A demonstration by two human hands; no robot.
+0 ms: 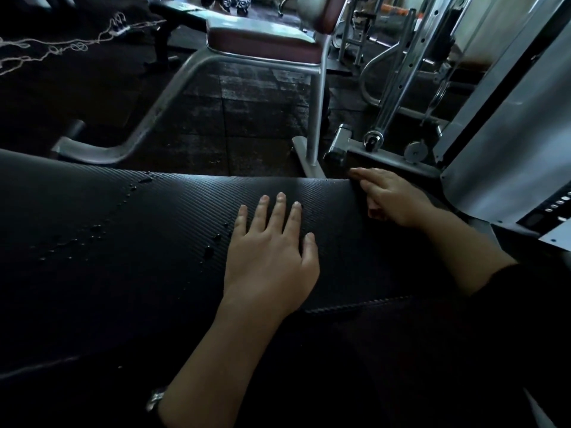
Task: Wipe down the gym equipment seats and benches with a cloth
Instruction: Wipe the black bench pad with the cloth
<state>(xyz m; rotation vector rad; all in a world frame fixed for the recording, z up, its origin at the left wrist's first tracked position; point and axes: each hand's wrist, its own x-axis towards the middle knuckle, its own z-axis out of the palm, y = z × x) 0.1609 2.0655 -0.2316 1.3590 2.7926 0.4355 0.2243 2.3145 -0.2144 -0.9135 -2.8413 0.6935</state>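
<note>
Bench (123,242) bears flat left hand (268,257); right hand (392,199) grips its far edge.

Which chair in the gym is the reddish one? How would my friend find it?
Start at the big black bench where the left hand rests flat. Look past its far edge, across the dark floor. The maroon seat sits on a curved silver frame, the only reddish pad here.

Bench: I see a black ribbed pad (154,273) spanning the view.
On it: water drops (213,240) mid-pad; my left hand (272,257) flat, right hand (392,196) at far right edge.
</note>
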